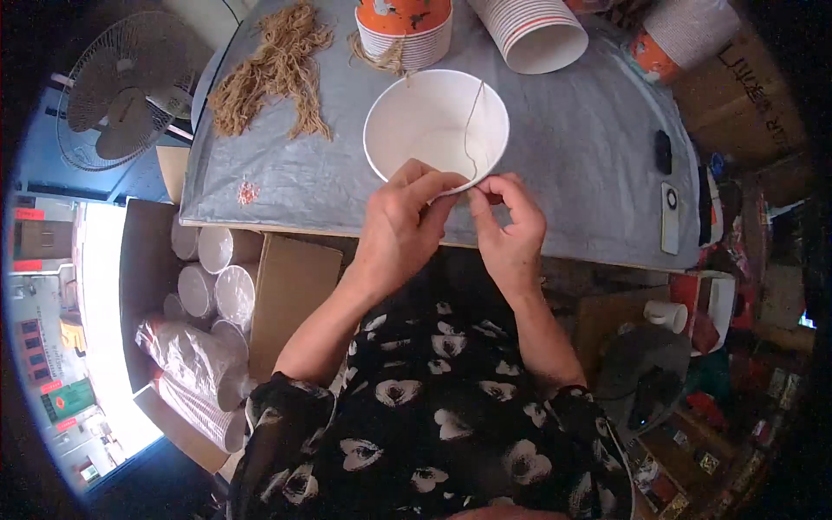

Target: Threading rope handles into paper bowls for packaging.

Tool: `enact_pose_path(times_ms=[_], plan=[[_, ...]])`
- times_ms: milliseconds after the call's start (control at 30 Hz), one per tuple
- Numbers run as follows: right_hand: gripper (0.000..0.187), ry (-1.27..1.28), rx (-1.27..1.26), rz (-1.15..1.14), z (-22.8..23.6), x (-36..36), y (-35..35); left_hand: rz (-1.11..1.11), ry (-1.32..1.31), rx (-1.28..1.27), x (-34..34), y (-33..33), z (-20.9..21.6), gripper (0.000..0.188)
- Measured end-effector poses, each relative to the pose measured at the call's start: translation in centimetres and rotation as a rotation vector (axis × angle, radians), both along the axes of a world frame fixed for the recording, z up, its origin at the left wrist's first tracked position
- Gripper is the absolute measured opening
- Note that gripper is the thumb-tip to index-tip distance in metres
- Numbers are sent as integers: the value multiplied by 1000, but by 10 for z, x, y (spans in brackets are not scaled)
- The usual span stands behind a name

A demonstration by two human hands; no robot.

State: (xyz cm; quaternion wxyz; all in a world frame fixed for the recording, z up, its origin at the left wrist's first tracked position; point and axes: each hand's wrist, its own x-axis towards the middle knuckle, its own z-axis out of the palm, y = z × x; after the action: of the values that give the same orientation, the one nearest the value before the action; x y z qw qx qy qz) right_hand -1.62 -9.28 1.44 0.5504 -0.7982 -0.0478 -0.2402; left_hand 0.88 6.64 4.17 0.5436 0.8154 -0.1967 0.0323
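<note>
A white paper tub (pixel 425 113) sits at the table's near edge, its open mouth toward me. Inside it a thin brown string (pixel 468 130) runs from the far rim down to the near rim, between my fingertips. My left hand (pixel 407 221) is closed on the near rim, thumb and fingers pinching it. Just right of it, my right hand (pixel 511 225) pinches where the string meets the rim; its fingertips partly hide the string's end.
A bundle of brown strings (pixel 277 69) lies at the table's far left. Behind the tub are an orange-patterned tub stack (pixel 403 35) and a tipped white stack (pixel 542 43). A fan (pixel 126 95) stands left; a carton (pixel 295 286) with wrapped tubs is below.
</note>
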Motion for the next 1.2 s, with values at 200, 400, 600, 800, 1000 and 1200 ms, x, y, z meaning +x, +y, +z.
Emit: enact_pose_path(times_ms=[200,400,600,800,1000,1200], plan=[[7,97,99,112,-6,-1,-13,23,-129,166,5,8,-3,23],[10,400,426,275,-1,-23,-45,117,-215,107,19,26,-3,38],[11,488,641,380,-1,-35,-48,-268,0,-137,-8,-4,0,27],[19,528,730,430,-4,-40,-54,-299,64,-93,-7,-11,-11,10],[20,579,517,289,6,-40,-44,-221,-41,-48,-10,-10,-8,6],[10,464,357,223,6,-39,-44,-278,-51,71,-11,-8,-5,11]])
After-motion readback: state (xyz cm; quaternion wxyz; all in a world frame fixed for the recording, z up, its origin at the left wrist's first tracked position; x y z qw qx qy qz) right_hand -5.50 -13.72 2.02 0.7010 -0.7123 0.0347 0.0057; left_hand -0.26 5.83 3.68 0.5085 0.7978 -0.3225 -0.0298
